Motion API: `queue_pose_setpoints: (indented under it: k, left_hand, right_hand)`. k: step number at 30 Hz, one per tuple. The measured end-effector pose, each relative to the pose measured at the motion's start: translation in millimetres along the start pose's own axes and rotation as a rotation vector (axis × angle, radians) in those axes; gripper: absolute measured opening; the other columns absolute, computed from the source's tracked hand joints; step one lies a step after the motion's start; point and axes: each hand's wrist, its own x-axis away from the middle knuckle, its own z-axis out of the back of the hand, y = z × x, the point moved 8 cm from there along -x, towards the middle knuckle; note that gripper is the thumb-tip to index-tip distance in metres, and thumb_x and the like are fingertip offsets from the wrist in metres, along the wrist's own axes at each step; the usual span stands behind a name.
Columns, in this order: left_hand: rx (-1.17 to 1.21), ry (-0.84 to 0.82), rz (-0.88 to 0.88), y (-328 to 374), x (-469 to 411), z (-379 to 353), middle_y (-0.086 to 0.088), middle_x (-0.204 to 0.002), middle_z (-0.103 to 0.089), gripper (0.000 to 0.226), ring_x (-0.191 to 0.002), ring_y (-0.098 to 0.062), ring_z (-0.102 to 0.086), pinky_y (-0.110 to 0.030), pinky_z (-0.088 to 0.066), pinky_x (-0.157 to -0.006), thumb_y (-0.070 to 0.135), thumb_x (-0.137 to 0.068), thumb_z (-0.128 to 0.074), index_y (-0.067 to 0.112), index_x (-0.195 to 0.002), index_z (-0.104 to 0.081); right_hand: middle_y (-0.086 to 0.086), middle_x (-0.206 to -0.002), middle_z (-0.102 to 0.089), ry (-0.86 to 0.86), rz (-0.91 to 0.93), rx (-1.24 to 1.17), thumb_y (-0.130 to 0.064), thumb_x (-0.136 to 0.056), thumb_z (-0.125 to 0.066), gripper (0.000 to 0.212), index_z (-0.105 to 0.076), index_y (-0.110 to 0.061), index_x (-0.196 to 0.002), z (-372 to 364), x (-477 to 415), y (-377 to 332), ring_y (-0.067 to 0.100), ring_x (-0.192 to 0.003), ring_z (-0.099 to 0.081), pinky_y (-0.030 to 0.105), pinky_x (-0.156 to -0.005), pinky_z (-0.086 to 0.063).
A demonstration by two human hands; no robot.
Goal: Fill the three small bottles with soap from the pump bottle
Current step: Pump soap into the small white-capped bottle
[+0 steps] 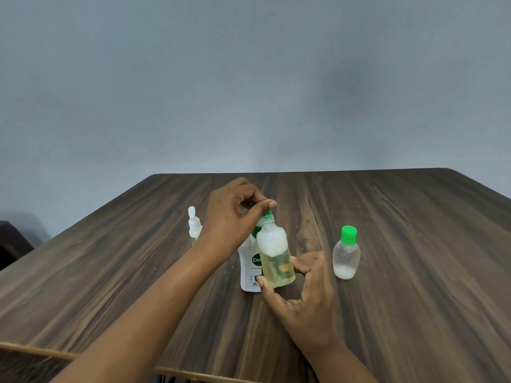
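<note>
right hand [307,288] grips the foamy small bottle [273,252] in front of the pump bottle [249,272]; left hand [229,214] pinches the green top [267,214] at its mouth; imo keep it upright and go slow

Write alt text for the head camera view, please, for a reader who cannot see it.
A person's right hand holds a small clear bottle, part full of yellowish soap and foam, at the green nozzle of a white pump bottle, whose top the left hand grips. A green-capped bottle and a white-capped bottle stand apart on the wooden table.
</note>
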Motion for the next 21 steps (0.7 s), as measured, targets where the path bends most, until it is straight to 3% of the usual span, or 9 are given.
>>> queue_pose_setpoints:
  k: [4, 10, 13, 18, 21]
  left_hand:
    - [0.001, -0.005, -0.006, -1.5, -0.7, 0.8, 0.003, -0.069, -0.061, 0.014, -0.069, -0.006, -0.056, -0.012, -0.043, -0.062, 0.016, -0.077, -0.074, 0.016, -0.065, -0.067]
    - [0.028, 0.021, 0.02, -10.7, 5.7, -0.5, 0.004, -0.069, -0.06, 0.013, -0.067, -0.006, -0.057, -0.014, -0.044, -0.062, 0.015, -0.077, -0.074, 0.012, -0.066, -0.069]
    - [0.033, 0.033, 0.005, -6.1, 5.4, 1.3, 0.001, -0.07, -0.061, 0.012, -0.069, -0.008, -0.058, -0.016, -0.046, -0.062, 0.016, -0.077, -0.074, 0.011, -0.067, -0.07]
    - [0.01, 0.007, 0.004, -1.5, -0.3, 0.5, 0.002, -0.07, -0.062, 0.013, -0.07, -0.008, -0.058, -0.016, -0.046, -0.063, 0.017, -0.077, -0.074, 0.015, -0.066, -0.068]
    - [0.033, 0.021, 0.012, -4.1, 1.3, -0.1, 0.002, -0.07, -0.06, 0.013, -0.07, -0.007, -0.057, -0.015, -0.045, -0.062, 0.017, -0.077, -0.074, 0.015, -0.066, -0.068]
  right_hand:
    - [-0.004, -0.092, -0.042, -0.003, 0.006, 0.008, -0.036, -0.073, -0.072, 0.042, -0.044, -0.014, -0.096, -0.5, 0.7, -0.2, 0.0, -0.08, -0.042, 0.005, -0.067, -0.037]
    - [0.005, -0.086, -0.047, -0.017, 0.045, 0.042, -0.035, -0.074, -0.072, 0.042, -0.042, -0.013, -0.094, -1.4, 2.5, -1.9, 0.006, -0.076, -0.043, 0.012, -0.064, -0.038]
    - [0.008, -0.083, -0.048, -0.002, 0.037, 0.016, -0.032, -0.074, -0.072, 0.041, -0.042, -0.013, -0.095, 0.0, 2.1, -1.3, 0.005, -0.077, -0.043, 0.007, -0.068, -0.037]
    - [-0.004, -0.092, -0.04, 0.015, 0.018, -0.012, -0.031, -0.073, -0.072, 0.04, -0.044, -0.015, -0.097, 0.1, 0.4, -0.1, -0.008, -0.085, -0.039, 0.002, -0.073, -0.036]
    - [-0.004, -0.093, -0.04, 0.007, 0.016, -0.006, -0.033, -0.074, -0.071, 0.041, -0.043, -0.014, -0.097, -0.9, 0.3, 0.3, -0.005, -0.084, -0.039, 0.002, -0.072, -0.035]
